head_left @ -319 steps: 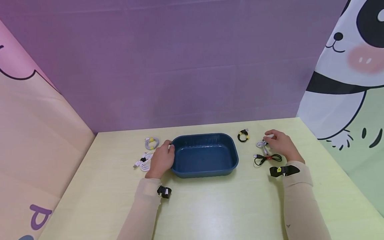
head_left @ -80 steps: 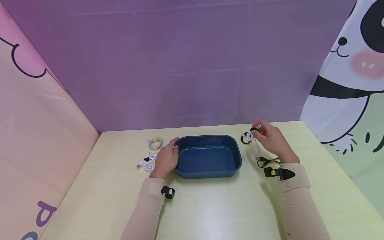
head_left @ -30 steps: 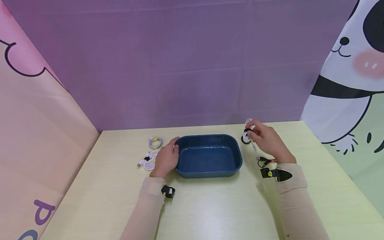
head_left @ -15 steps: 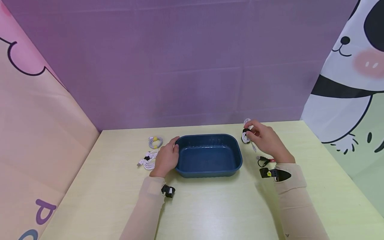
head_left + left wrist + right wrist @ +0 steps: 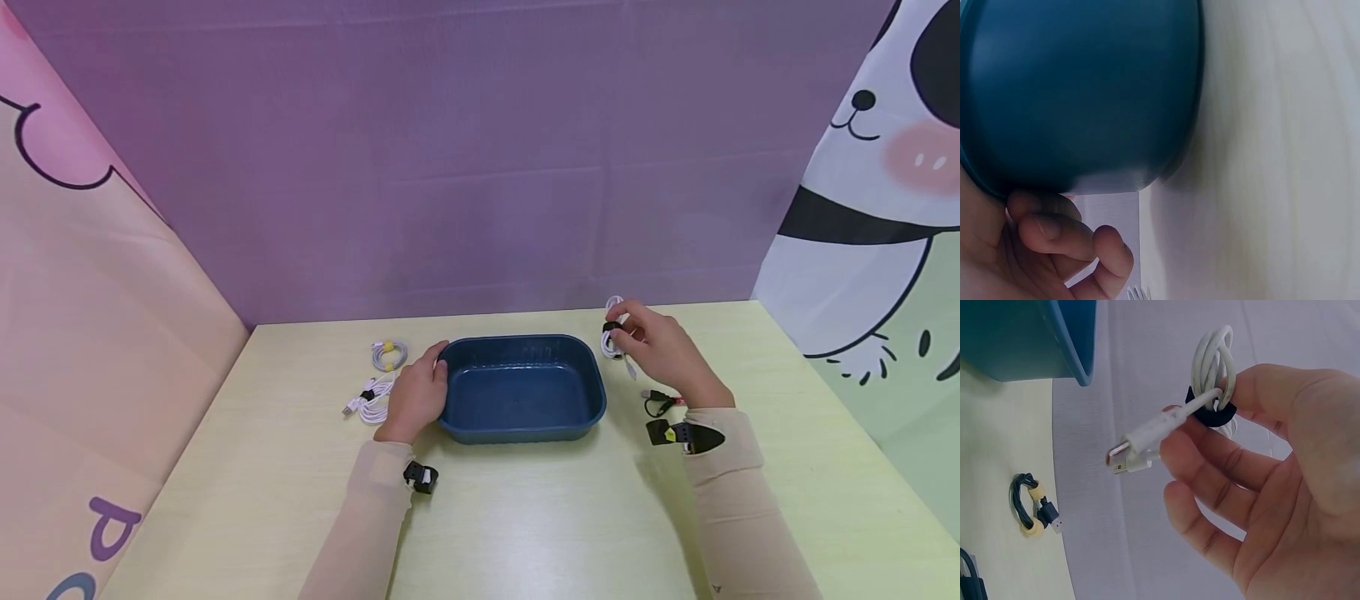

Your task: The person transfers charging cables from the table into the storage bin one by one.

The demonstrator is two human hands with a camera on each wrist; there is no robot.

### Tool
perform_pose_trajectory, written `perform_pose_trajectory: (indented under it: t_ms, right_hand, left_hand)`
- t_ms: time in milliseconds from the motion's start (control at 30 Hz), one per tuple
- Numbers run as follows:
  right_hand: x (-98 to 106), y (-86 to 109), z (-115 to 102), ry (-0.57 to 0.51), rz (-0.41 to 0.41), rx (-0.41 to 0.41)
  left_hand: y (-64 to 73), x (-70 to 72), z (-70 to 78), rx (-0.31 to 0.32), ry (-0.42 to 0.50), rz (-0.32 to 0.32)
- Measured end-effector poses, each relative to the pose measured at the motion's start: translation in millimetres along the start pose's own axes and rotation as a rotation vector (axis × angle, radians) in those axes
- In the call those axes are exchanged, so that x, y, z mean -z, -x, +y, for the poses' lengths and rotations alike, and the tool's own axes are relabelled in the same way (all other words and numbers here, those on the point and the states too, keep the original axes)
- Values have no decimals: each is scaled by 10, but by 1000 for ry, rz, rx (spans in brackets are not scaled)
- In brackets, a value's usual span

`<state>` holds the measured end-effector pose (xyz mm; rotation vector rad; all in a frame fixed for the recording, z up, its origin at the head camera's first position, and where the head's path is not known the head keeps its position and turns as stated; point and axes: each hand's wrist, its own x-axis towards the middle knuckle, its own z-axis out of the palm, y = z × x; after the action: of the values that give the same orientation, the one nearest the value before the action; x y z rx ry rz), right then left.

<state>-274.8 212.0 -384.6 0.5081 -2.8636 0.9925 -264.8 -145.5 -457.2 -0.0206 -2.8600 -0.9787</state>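
My right hand (image 5: 660, 346) pinches a coiled white USB cable (image 5: 1213, 362) between thumb and fingers. A black strap (image 5: 1210, 412) binds the coil, and its plugs stick out to the left in the right wrist view. The cable hangs in the air just right of a dark blue plastic basin (image 5: 517, 429). At the basin's left end my left hand (image 5: 411, 396) grips the rim, its fingers curled against the wall in the left wrist view. Nothing shows inside the basin.
Left of the basin lie a grey coiled cable (image 5: 389, 357) with yellow ties and a white cable bundle (image 5: 371, 408). A black coiled cable (image 5: 1022, 500) with yellow ties sits below the held cable. Another black cable (image 5: 658, 403) with a red tie lies partly behind the right wrist.
Since the oldest frame my right hand has picked up the white cable from the table and carried it left towards the basin. Lately it drifts only slightly left. My left hand keeps its hold.
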Motion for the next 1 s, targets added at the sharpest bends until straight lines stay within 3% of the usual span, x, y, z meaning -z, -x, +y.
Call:
perform_pose_trajectory:
  t_ms: [1000]
  right_hand:
    - [-85,-41,-83,-2,-4,36]
  left_hand:
    - [-40,-21,-39,-4,14,-14]
